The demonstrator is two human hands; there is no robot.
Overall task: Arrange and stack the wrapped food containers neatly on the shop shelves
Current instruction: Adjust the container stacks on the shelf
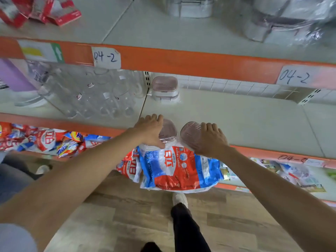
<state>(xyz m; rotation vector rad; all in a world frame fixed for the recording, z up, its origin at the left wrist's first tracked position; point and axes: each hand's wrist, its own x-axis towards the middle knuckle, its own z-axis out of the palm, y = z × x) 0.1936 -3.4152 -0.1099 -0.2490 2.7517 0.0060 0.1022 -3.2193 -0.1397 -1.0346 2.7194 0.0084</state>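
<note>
Overhead, orange-edged shelves [236, 117] line a wood-floored shop. Each hand grasps a wrapped container at the middle shelf's front lip — left hand [151, 130] over one container [169, 131], right hand [211, 140] over another [190, 133], just beside it.

So the left hand [151, 130] and right hand [209, 140] sit side by side at the middle shelf [245, 120] front edge, each on its own wrapped container, left one [169, 131], right one [190, 134]; another container stack [165, 89] is behind the left hand, at the back; glass jars [94, 93] are to its left; detergent bags [174, 168] lie below both hands.
</note>
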